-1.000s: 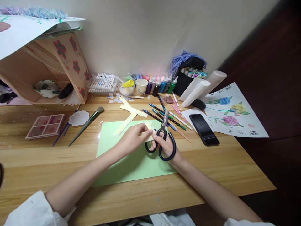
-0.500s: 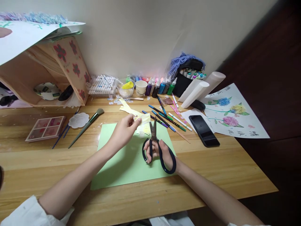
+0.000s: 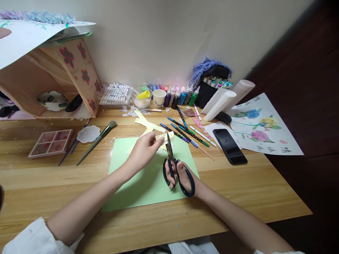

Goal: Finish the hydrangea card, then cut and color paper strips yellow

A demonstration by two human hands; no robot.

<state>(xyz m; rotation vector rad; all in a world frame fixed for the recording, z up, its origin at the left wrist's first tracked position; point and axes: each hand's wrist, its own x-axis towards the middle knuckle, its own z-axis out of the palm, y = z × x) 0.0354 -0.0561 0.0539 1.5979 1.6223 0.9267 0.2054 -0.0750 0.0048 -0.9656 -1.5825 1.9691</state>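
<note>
My left hand [image 3: 145, 148] pinches a pale yellow paper strip [image 3: 169, 136] between thumb and fingers, above the green sheet of paper [image 3: 137, 192]. In my right hand [image 3: 184, 176] is a pair of scissors [image 3: 171, 153] with black handles, fingers and thumb through the loops. The blades point away from me and lie against the strip; whether they have cut into it I cannot tell. More yellow paper strips [image 3: 144, 121] lie on the table just beyond my left hand. Small pale scraps are partly hidden behind that hand.
Several pens [image 3: 182, 128] lie beyond the green sheet, with a phone [image 3: 230, 146] and a flower drawing [image 3: 261, 127] to their right. A makeup brush [image 3: 97, 141] and a palette [image 3: 88, 134] are at left. Paint bottles [image 3: 182, 97] and a paper cup [image 3: 159, 98] stand along the wall.
The scissors have tilted left, and their blades have come together around the yellow strip. My left hand has shifted slightly right with the strip.
</note>
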